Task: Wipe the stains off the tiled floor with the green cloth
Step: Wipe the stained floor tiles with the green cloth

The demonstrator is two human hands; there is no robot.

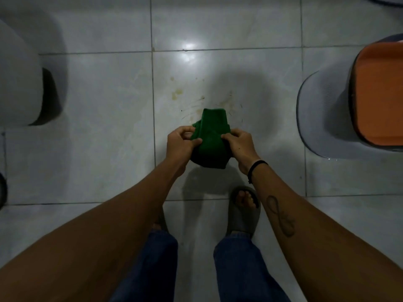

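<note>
A folded green cloth [212,136] hangs in the air above the pale tiled floor [104,118], held between both hands. My left hand [181,142] pinches its left edge and my right hand [239,147] pinches its right edge. Yellowish-brown stains [177,93] and thin dark streaks spread over the tile just beyond the cloth; part of them is hidden behind it. I stand over the spot, with my sandalled feet [244,212] below the cloth.
A grey basin holding an orange tub [381,94] stands on the floor at the right. A large grey rounded object [19,81] sits at the left edge. Another dark rim shows at the top right corner.
</note>
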